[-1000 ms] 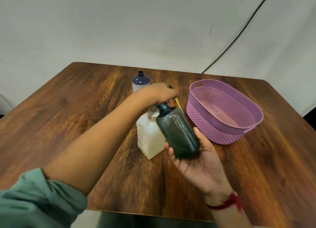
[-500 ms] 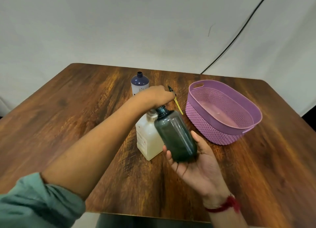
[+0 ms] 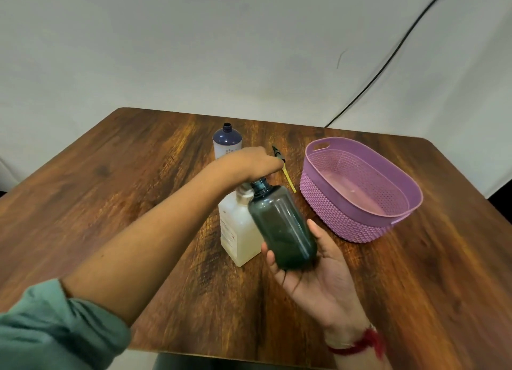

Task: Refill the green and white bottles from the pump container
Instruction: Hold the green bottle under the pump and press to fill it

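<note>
My left hand (image 3: 249,163) is cupped over the pump head of the cream pump container (image 3: 238,231), which stands mid-table; the hand hides the pump head. My right hand (image 3: 324,281) grips the dark green bottle (image 3: 282,225) from below, tilted, with its open neck up against the pump just under my left hand. The white bottle (image 3: 226,142), with a dark blue shoulder and no cap, stands upright behind them.
A black spray cap with a yellow tube (image 3: 288,177) lies on the wooden table (image 3: 110,203) between the bottles and a purple woven basket (image 3: 360,225) at the right. A black cable (image 3: 388,59) runs down the white backdrop.
My left hand has sunk slightly on the pump head. The green bottle stays tilted at the pump in my right hand.
</note>
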